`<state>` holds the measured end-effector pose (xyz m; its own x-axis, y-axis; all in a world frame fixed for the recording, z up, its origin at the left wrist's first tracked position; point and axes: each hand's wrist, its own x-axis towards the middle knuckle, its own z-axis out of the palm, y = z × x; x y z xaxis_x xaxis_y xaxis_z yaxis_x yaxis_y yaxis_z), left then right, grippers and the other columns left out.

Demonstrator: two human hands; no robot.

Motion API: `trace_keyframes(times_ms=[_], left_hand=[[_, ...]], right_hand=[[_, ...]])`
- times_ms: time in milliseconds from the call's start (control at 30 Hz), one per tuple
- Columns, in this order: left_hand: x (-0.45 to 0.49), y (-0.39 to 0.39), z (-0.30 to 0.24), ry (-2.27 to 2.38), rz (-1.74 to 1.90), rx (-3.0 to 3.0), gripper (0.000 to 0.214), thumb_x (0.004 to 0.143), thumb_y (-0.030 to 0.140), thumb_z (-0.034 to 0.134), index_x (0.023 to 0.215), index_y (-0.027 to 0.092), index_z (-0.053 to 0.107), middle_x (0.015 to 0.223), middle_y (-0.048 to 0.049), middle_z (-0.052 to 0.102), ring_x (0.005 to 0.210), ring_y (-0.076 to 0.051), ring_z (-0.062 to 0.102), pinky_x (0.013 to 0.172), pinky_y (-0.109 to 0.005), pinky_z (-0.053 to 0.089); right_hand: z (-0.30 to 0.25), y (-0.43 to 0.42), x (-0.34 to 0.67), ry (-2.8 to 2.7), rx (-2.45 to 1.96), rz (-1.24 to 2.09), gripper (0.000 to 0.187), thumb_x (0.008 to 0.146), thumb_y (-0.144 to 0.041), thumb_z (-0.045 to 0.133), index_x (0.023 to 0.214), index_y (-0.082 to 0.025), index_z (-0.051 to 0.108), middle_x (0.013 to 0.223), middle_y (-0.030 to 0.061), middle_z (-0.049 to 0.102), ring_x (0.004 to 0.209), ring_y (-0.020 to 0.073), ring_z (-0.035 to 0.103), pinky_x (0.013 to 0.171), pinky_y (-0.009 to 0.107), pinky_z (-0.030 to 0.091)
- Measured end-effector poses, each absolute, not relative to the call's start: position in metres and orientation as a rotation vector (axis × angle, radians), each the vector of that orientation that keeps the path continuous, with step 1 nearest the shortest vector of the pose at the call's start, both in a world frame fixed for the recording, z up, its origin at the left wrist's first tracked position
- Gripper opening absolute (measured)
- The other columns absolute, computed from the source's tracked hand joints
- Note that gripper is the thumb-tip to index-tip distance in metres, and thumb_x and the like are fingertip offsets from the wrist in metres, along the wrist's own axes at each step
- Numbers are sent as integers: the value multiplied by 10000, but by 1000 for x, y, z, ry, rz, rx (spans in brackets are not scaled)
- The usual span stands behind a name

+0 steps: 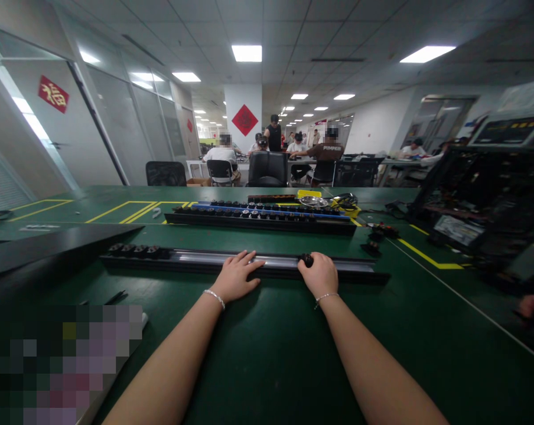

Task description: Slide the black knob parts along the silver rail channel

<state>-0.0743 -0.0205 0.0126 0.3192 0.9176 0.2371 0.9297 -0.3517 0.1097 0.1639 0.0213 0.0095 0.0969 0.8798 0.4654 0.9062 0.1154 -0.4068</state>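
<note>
A long black rail with a silvery channel lies across the green table in front of me. Several black socket pieces sit in a row at its left end. My left hand rests on the rail's near edge, fingers stretched flat over it. My right hand is closed round a small black round piece held against the rail, right of its middle.
Behind lie two more rails full of black sockets, a yellow tray and a metal dish. A black panel lies at left, a dark machine frame at right. People sit at desks beyond.
</note>
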Motion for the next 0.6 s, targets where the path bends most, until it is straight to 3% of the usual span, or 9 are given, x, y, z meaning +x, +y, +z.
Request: trace_keyframes(times_ms=[600], left_hand=[[-74,-20,11,-1768,-402,-2507,529,805,451,519,1322,420,411,1472,3,349,1360,-262,269,1049,-504,266]], right_hand=[[10,23,172,-1707,-1819,-83,221,756,-393,485,716,-187,554,793,79,624,856,220,541,791,324,345]])
